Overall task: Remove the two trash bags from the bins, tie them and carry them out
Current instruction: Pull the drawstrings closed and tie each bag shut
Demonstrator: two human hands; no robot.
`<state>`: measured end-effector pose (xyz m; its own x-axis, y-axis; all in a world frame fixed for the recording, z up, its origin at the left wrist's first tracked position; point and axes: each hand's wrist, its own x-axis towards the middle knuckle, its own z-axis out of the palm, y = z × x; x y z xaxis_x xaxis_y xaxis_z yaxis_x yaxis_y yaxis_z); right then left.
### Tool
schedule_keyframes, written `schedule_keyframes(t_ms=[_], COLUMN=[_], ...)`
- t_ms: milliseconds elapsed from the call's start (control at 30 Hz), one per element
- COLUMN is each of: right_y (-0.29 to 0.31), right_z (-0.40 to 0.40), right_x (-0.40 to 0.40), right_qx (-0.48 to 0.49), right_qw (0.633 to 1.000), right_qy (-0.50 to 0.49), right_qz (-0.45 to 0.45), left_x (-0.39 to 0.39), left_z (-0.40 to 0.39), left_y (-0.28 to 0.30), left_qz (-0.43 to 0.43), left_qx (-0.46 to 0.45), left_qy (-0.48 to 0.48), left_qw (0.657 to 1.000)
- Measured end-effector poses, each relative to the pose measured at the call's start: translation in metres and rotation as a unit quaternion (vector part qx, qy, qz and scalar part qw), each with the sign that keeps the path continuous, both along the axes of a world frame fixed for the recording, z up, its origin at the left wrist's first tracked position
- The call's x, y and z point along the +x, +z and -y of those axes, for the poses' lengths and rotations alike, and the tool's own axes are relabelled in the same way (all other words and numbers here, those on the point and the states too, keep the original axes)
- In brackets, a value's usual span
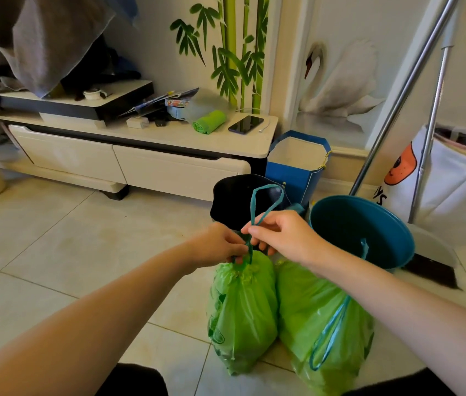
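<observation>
Green trash bags x2 on tile floor, touching: left bag (pixel 241 312), right bag (pixel 323 318). Left hand (pixel 217 245) pinches left bag's gathered neck; right hand (pixel 280 234) pinches its teal drawstring loop (pixel 264 201) just above. Black bin (pixel 234 198) & teal bin (pixel 369 230) just beyond, w/o bags.

A home living room: a low cream TV cabinet (pixel 129 155) with drawers stands upper left on pale floor tiles (pixel 55 252), against a wall mural (pixel 337 81) of bamboo and a swan.
</observation>
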<state>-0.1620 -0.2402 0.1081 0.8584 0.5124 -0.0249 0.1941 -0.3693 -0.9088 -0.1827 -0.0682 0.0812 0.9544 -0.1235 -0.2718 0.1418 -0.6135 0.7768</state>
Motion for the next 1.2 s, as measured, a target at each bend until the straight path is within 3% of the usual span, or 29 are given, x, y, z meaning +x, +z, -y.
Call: schedule_keyframes(t_ms=[333,600,733,833,933,1067,1200], right_y=[-0.002,-0.007,-0.003,-0.001,-0.003,-0.018,-0.029], right_z=[0.009,0.017,0.018,0.017,0.015,0.018,0.008], right_x=[0.009,0.01,0.016,0.015,0.011,0.017,0.012], right_qx=[-0.097,-0.231,-0.22,-0.223,-0.233,-0.193,-0.117], right_qw=[0.985,0.97,0.972,0.971,0.963,0.981,0.992], right_qy=[-0.004,0.033,0.03,0.081,0.111,0.008,0.034], right_qz=[0.141,0.07,0.079,0.006,-0.077,-0.025,-0.03], left_x=[-0.006,-0.003,0.001,-0.001,-0.002,-0.001,-0.002], left_z=[0.017,0.01,0.006,0.005,0.0,-0.007,-0.008], left_y=[0.003,0.005,0.003,0.004,0.003,0.002,0.002], left_qz=[-0.006,-0.043,-0.078,-0.085,-0.079,-0.044,-0.002], left_qx=[0.006,-0.059,-0.135,-0.18,-0.164,-0.129,-0.11], left_qy=[-0.105,-0.011,0.083,0.092,0.056,0.007,-0.012], left_qw=[0.994,0.997,0.984,0.976,0.982,0.991,0.994])
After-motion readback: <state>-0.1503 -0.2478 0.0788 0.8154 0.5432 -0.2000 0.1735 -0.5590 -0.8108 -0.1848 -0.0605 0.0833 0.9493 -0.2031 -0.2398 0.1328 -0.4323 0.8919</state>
